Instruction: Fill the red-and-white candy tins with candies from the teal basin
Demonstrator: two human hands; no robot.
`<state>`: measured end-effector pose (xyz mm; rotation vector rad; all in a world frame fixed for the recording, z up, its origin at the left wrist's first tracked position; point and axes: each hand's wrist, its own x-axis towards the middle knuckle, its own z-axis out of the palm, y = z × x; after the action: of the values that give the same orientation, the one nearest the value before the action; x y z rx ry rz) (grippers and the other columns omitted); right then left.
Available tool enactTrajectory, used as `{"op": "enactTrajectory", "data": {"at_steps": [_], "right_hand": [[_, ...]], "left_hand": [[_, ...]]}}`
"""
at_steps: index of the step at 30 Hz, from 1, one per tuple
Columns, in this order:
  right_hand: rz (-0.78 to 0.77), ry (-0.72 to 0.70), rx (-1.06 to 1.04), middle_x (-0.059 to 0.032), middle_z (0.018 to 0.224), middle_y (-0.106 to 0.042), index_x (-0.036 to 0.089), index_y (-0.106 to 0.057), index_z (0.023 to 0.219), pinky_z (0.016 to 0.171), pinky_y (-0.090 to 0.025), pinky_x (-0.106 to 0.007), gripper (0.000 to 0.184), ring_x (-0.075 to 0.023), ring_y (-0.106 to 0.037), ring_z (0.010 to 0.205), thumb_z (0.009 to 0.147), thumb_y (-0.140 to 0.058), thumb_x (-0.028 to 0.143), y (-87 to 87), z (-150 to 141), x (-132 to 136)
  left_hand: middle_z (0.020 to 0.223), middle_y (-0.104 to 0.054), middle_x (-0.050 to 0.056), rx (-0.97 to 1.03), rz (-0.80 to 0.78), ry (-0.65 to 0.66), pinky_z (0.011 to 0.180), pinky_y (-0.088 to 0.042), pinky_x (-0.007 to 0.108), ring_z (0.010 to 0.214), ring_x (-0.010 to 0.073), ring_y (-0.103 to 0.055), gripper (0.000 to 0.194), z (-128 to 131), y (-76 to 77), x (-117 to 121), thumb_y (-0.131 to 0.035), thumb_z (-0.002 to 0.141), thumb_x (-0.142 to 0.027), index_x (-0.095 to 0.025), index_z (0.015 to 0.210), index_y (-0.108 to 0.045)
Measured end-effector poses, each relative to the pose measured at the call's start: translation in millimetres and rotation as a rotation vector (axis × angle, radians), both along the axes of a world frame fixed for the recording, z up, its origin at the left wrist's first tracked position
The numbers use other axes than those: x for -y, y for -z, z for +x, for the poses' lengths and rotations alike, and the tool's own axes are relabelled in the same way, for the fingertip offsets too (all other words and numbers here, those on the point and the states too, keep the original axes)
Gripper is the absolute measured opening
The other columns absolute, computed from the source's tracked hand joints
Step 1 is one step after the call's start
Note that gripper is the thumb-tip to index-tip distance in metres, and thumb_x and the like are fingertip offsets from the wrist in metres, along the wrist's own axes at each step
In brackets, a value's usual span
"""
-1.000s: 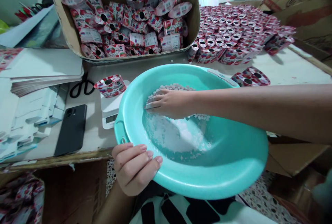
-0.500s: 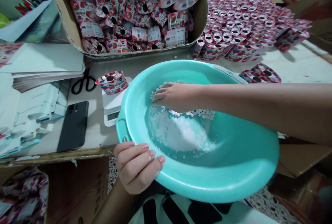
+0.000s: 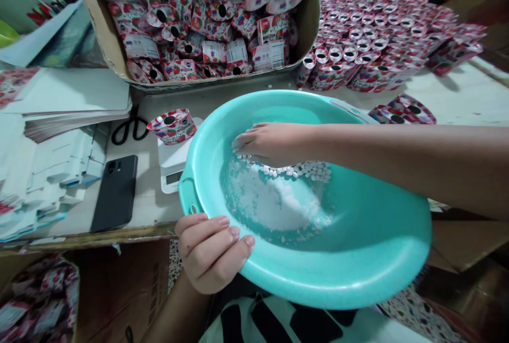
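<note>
A tilted turquoise basin (image 3: 342, 274) holds small white tablets (image 3: 314, 170) along its far side and white powder (image 3: 274, 205) over its bottom. My left hand (image 3: 214, 253) is closed on the near left rim, its fingers curled over the edge and the thumb hidden underneath. Inside the basin, my right hand (image 3: 270, 144) lies palm down over the tablets with its fingers stretched to the left. Powder whitens the fingertips; whatever is under the palm is hidden. Left of the basin, a strawberry-print packet (image 3: 173, 126) stands on a white scale (image 3: 170, 160), a white tablet at its top edge.
A cardboard box (image 3: 99, 30) full of printed packets stands behind the basin. More packets (image 3: 369, 41) stand in rows at the back right. Black scissors (image 3: 130, 128), a dark phone (image 3: 115, 194) and stacked white card (image 3: 75, 94) lie at the left. Below is another packet-filled box (image 3: 43, 300).
My right hand has moved slightly up within the basin, its fingers now straighter and more tablets showing below it. My left hand keeps its hold on the rim.
</note>
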<state>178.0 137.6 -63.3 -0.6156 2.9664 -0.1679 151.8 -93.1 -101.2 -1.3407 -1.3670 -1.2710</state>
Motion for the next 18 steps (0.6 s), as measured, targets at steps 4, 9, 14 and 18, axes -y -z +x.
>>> {"op": "enactTrajectory", "data": {"at_steps": [4, 9, 14, 18], "right_hand": [[-0.035, 0.011, 0.021, -0.0114, 0.143, -0.054, 0.013, -0.065, 0.119, 0.095, -0.046, -0.034, 0.033, -0.0222, -0.058, 0.119, 0.093, -0.045, 0.007, -6.3, 0.5, 3.5], [-0.043, -0.043, 0.081, -0.0102, 0.124, -0.064, 0.013, -0.067, 0.114, 0.093, -0.048, -0.033, 0.035, -0.0224, -0.061, 0.109, 0.088, -0.047, 0.001, -10.5, -1.3, 10.1], [-0.056, -0.064, 0.128, -0.0099, 0.103, -0.066, 0.014, -0.071, 0.097, 0.087, -0.047, -0.033, 0.023, -0.0222, -0.061, 0.098, 0.092, -0.049, 0.008, -10.7, -1.6, 9.8], [-0.078, -0.040, 0.155, -0.0072, 0.102, -0.067, 0.017, -0.070, 0.101, 0.078, -0.047, -0.029, 0.026, -0.0178, -0.061, 0.090, 0.094, -0.046, 0.009, -10.2, 0.4, 7.4]], "left_hand": [[0.060, -0.052, -0.003, -0.011, 0.002, 0.016, 0.067, -0.043, 0.030, 0.062, 0.0109, -0.055, 0.032, -1.1, 0.7, -0.6, -0.061, 0.090, -0.012, -0.021, 0.060, -0.056], [0.062, -0.054, -0.003, -0.017, -0.025, 0.021, 0.068, -0.044, 0.031, 0.064, 0.0114, -0.056, 0.030, -2.8, 2.1, 2.8, -0.061, 0.090, -0.012, -0.021, 0.062, -0.058], [0.061, -0.054, -0.003, -0.002, -0.026, 0.007, 0.066, -0.044, 0.030, 0.063, 0.0113, -0.056, 0.029, -1.7, 1.1, 1.3, -0.062, 0.090, -0.013, -0.022, 0.062, -0.058], [0.060, -0.053, -0.003, -0.003, -0.002, 0.005, 0.066, -0.044, 0.030, 0.062, 0.0115, -0.055, 0.030, -1.2, 1.0, 0.3, -0.061, 0.090, -0.012, -0.022, 0.061, -0.058]]}}
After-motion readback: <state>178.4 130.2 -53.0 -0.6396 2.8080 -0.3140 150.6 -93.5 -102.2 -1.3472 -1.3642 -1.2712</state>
